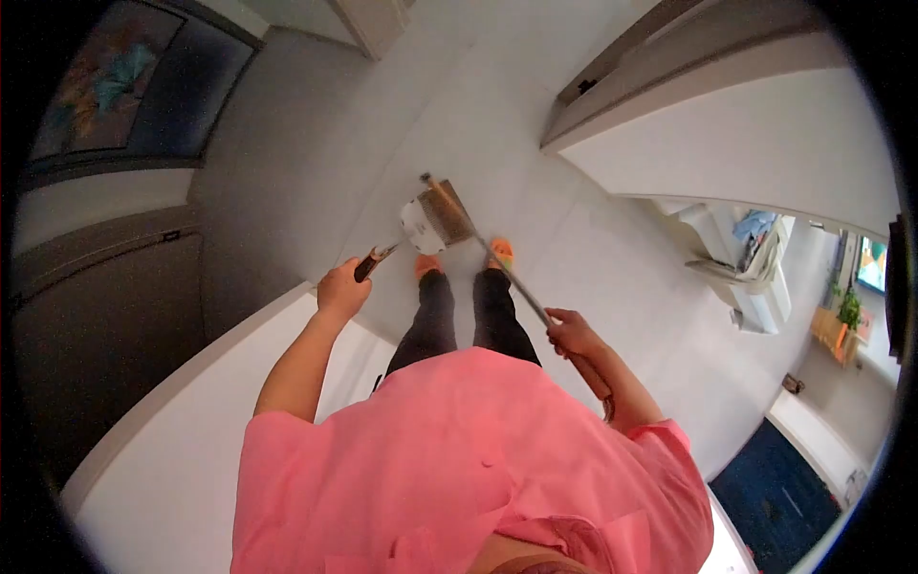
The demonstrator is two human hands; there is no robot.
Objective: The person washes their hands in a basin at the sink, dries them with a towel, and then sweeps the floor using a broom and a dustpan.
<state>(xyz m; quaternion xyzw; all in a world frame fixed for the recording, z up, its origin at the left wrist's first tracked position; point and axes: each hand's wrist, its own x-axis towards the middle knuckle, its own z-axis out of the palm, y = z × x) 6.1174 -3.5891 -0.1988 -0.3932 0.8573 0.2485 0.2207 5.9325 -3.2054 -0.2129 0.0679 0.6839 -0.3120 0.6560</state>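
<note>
My left hand point(343, 290) is closed around the dark grip of a dustpan's handle. The handle points toward the white dustpan point(417, 227), which is down near the floor just ahead of my feet. In my right hand point(574, 335) is the long grey stick of a broom point(516, 284), its brown end running back along my forearm. The stick slants down and forward to the broom's brown bristle head point(446, 212), which lies at the dustpan, overlapping it in this view. Whether anything is in the dustpan, I cannot tell.
My feet in orange slippers point(500, 253) stand on the pale floor point(363, 153). A white low wall point(210, 421) is close on my left, and a white partition point(727, 134) juts in at right. Farther right are a rack with cloths point(754, 230) and a plant point(848, 309).
</note>
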